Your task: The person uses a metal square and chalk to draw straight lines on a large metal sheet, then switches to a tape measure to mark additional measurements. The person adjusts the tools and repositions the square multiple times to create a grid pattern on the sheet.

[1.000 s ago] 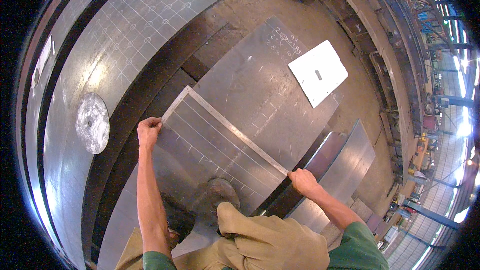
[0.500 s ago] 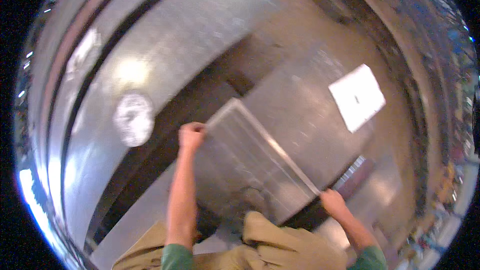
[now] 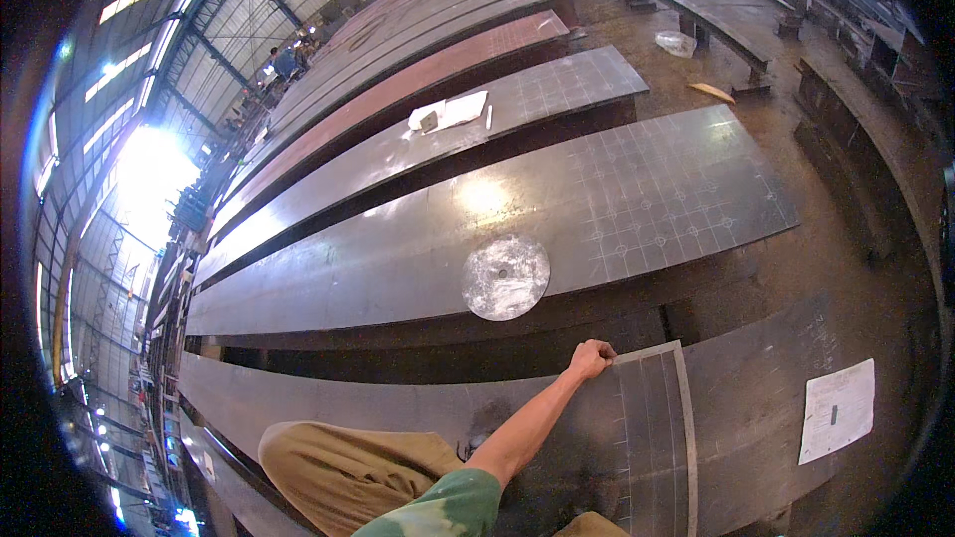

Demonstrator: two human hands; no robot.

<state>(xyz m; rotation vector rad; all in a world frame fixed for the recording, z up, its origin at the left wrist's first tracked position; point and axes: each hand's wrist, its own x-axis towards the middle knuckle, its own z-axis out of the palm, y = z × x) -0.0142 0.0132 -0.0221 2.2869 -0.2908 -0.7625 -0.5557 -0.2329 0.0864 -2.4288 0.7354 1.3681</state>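
My left hand [image 3: 593,359] is closed on the end of the short arm of an L-shaped metal square [image 3: 686,418]. The square lies flat on a dark steel beam's plate [image 3: 746,378], its corner pointing away from me and its long arm running toward my body. Thin pale lines are marked on the plate inside the square. My right hand is out of the picture, and the near end of the long arm is cut off by the lower edge.
A written paper sheet [image 3: 839,413] lies on the same plate at right. Across a dark gap, another steel beam [image 3: 398,249] bears a round whitish disc [image 3: 505,276] and chalked grid lines with circles. White papers [image 3: 460,109] sit on a farther beam. My bent knee [image 3: 358,467] is at lower left.
My view has swung up and left, showing more of the hall and beams. My right hand, earlier at the square's near end, has left the picture. My left hand still grips the square.
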